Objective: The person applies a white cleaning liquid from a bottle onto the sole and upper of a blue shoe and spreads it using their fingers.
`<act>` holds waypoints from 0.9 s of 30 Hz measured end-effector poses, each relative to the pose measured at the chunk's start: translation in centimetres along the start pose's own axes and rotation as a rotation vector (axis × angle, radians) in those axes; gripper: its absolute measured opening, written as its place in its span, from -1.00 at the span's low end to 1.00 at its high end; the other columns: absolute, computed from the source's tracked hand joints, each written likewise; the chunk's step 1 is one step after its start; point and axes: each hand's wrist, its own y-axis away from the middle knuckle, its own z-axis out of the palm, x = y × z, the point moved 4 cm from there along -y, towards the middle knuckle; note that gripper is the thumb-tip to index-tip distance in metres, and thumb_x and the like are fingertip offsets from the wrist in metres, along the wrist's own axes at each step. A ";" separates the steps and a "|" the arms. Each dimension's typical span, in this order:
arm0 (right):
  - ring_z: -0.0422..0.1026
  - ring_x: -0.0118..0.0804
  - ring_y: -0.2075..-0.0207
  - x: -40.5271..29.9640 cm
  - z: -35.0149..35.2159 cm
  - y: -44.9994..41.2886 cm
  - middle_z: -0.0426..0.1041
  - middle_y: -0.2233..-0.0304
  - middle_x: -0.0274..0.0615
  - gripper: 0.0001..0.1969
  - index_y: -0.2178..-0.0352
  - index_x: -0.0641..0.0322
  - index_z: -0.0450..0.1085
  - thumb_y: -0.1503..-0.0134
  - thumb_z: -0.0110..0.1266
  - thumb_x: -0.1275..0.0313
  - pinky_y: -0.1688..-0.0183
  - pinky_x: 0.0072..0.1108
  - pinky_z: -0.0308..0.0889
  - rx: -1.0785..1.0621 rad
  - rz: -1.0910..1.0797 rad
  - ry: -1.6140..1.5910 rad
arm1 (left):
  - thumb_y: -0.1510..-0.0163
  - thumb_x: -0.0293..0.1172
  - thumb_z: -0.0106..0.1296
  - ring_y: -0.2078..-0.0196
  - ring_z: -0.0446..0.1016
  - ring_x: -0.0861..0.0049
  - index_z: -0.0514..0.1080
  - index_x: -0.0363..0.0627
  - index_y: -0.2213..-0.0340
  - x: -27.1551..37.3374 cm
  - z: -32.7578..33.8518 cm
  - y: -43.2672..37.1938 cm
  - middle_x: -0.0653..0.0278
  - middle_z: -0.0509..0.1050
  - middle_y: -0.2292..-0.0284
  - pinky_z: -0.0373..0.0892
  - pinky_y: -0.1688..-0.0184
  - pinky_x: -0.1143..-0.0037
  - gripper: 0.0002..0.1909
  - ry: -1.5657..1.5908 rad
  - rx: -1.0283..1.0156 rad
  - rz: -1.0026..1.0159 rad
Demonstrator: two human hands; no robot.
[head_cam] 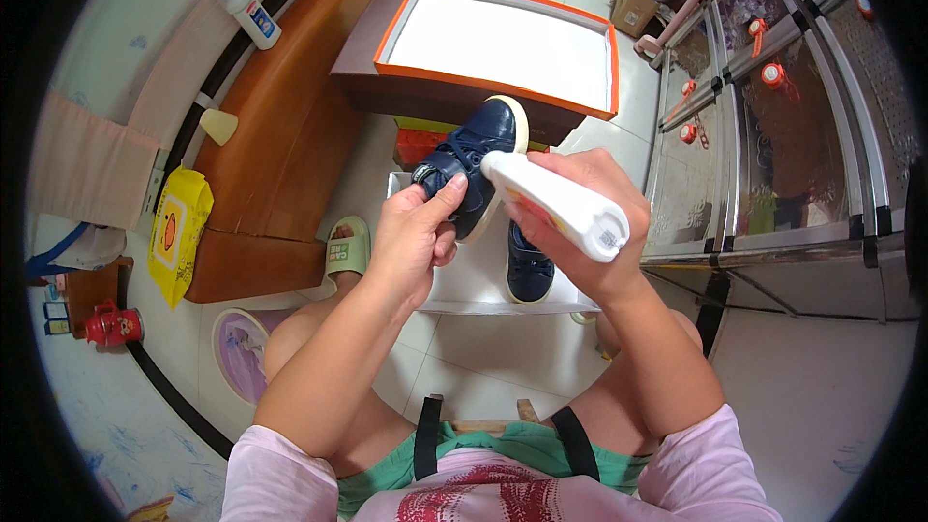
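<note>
A small navy-blue shoe (487, 132) with a pale sole is pinched at its ankle end by my left hand (417, 239). Its toe points away from me, and laces and a strap cross its top. My right hand (605, 196) grips a white plastic bottle (554, 204), whose narrow end is tipped down against or just over the shoe's side; I cannot tell if they touch. Below, a second navy-blue shoe (529, 268) sits in a shallow white box (464, 297), partly hidden by my right hand.
Beyond the shoe, an orange-rimmed box lid (500, 32) rests on a dark brown box (362, 58). Left, a brown wooden bench (290, 109) carries another white bottle (250, 13) and a yellow wipes packet (180, 228). A purple bin (243, 355) stands by my left leg, a glass-doored cabinet (790, 138) to the right.
</note>
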 end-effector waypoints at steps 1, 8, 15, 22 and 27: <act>0.43 -0.25 0.45 0.2 0.2 0.1 0.49 0.42 -0.13 -0.63 0.30 0.32 0.47 0.26 0.30 0.59 0.38 -0.54 0.34 -0.001 0.000 0.001 | -0.07 -0.22 0.10 0.76 0.10 0.82 0.31 -0.13 0.47 0.0 0.2 0.0 0.48 0.30 0.63 0.01 0.74 0.70 -0.73 0.007 -0.012 -0.008; 0.40 -0.17 0.45 0.5 0.1 0.0 0.45 0.47 -0.15 -0.63 0.35 0.26 0.46 0.30 0.32 0.51 0.40 -0.50 0.31 0.080 0.023 -0.002 | -0.07 -0.21 0.10 0.77 0.11 0.82 0.30 -0.12 0.49 -0.4 0.0 -0.1 0.48 0.30 0.64 0.01 0.73 0.70 -0.72 -0.008 -0.003 -0.008; 0.46 -0.25 0.41 0.0 0.3 0.1 0.48 0.40 -0.13 -0.63 0.29 0.32 0.47 0.25 0.30 0.61 0.36 -0.55 0.35 -0.039 -0.027 -0.078 | -0.07 -0.20 0.10 0.77 0.10 0.82 0.28 -0.09 0.51 -0.2 0.1 -0.1 0.47 0.30 0.64 0.01 0.74 0.70 -0.72 -0.004 -0.025 0.001; 0.40 -0.17 0.45 0.6 -0.1 0.1 0.45 0.45 -0.13 -0.61 0.33 0.29 0.46 0.31 0.33 0.53 0.40 -0.51 0.33 0.097 0.035 0.017 | -0.09 -0.21 0.08 0.78 0.10 0.83 0.28 -0.07 0.51 -0.5 -0.1 -0.3 0.48 0.32 0.64 0.00 0.74 0.71 -0.73 0.061 -0.045 -0.035; 0.40 -0.18 0.45 0.1 -0.2 0.0 0.45 0.46 -0.14 -0.62 0.33 0.28 0.47 0.31 0.32 0.53 0.41 -0.51 0.33 0.010 -0.013 -0.070 | -0.11 -0.22 0.04 0.78 0.11 0.84 0.29 -0.07 0.51 -0.3 0.0 -0.2 0.48 0.33 0.64 -0.01 0.75 0.71 -0.75 0.094 -0.075 -0.045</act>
